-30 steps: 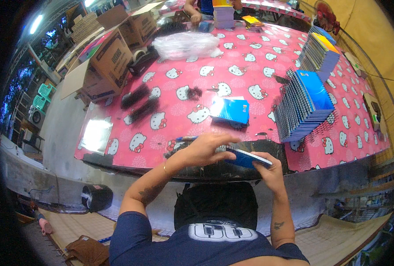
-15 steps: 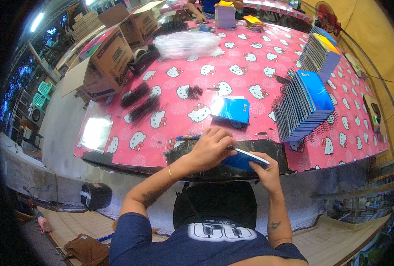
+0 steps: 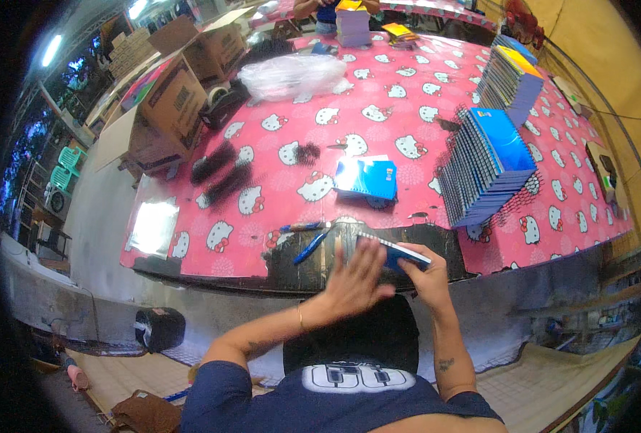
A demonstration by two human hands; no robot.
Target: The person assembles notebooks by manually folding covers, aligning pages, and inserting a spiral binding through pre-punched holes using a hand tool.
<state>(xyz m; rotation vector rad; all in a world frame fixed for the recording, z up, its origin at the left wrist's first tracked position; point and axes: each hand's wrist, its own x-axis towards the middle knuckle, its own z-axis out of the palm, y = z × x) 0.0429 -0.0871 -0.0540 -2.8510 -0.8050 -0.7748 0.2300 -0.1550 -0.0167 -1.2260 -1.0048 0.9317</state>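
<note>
By notebook (image 3: 394, 258), left fingers (image 3: 367, 261) (now straighter)

Light is moderate, with a bright tube lamp (image 3: 52, 50) at the upper left. White glare lies near the left corner of the pink tabletop (image 3: 378, 144). The left hand (image 3: 356, 280) is blurred; straight edges bend toward the dark rim.

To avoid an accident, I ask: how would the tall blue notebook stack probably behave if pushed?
The stack is probably heavy, being many notebooks piled high. It may shear or topple, since no band shows around it. The top notebook looks glossy, so it might slide off easily.
</note>
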